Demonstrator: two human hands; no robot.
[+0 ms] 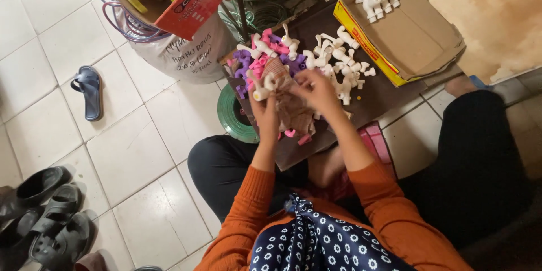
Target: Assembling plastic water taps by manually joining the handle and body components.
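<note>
**Materials & finishes, head view**

Centre of frame: left hand [265,114] and right hand [319,91] hold a crumpled cloth [293,110], matt, brownish, soft-looking, w/ a white plastic fitting [261,91], smooth and slightly glossy. Above them, white plastic taps [339,59], glossy; purple and pink plastic parts [254,62], smooth. They lie on a dark board [305,152], matt, prob. cardboard. Upper right: cardboard box [418,34], brown, matt, paper-rough inside. Lower centre: orange sleeves [248,214], knit cloth, matt. Left: floor tiles [135,152], ceramic, pale, semi-gloss. Lower left: black sandals [51,214], rubbery, dull sheen.
</note>
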